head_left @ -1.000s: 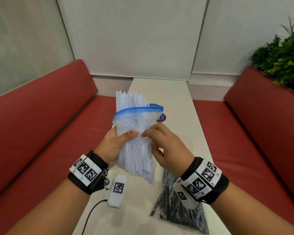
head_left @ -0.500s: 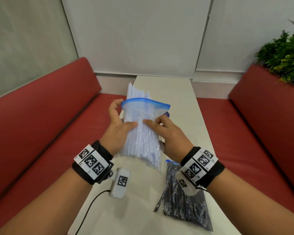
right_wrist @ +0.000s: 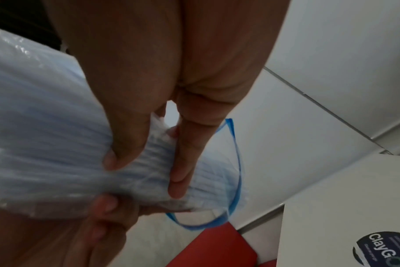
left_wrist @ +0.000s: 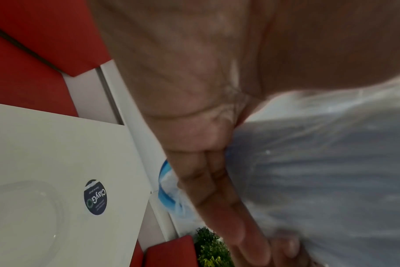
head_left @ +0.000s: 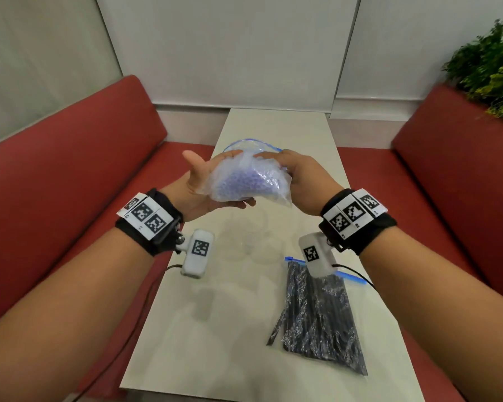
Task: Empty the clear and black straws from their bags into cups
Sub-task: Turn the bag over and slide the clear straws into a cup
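Long white table (head_left: 276, 320), clear cups (head_left: 251, 239) at its middle (faint), bag of black straws (head_left: 321, 317) right, round dark sticker (left_wrist: 95, 197).

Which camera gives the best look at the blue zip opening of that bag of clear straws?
The right wrist view: the blue zip opening gapes as a nearly whole loop past the right hand's fingers. The left wrist view shows only a sliver behind the left hand; the head view, a thin arc above both hands.

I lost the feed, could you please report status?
Both hands gripping zip bag of clear straws. Black straws' bag on table. Clear cups below, unobstructed.
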`<state>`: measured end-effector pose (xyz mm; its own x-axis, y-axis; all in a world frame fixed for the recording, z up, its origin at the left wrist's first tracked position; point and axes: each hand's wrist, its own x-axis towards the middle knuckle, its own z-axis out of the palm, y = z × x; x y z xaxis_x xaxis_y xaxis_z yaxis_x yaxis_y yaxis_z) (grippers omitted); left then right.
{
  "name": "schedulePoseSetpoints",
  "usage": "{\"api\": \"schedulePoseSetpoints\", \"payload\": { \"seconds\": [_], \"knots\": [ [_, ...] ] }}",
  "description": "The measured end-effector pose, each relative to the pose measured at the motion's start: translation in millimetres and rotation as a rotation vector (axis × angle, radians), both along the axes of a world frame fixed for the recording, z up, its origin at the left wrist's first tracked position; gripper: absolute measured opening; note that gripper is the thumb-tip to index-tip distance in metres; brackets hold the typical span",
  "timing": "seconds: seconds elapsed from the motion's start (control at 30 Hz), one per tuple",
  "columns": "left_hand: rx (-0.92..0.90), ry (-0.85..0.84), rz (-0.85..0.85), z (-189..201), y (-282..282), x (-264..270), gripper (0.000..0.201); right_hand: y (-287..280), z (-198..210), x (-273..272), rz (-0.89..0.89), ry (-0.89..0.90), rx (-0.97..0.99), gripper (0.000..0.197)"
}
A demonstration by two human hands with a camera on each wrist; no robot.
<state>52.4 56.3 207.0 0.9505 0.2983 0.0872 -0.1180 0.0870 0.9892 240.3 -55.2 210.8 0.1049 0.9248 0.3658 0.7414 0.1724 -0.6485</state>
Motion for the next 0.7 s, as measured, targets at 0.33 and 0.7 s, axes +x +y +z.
{"api": "schedulePoseSetpoints", "payload": {
  "seconds": [0.33,0.7],
  "knots": [
    [0.48,0.324,0.127,-6.4,34.9,11.1,0.044,36.1,-1.0,11.2,0.052,0.344,-0.238,0.025],
    [0.393,0.536,0.312,-67.2,72.3,40.8,0.036,83.5,-58.2,20.0,-0.068,0.321,-0.274,0.04]
  ]
}}
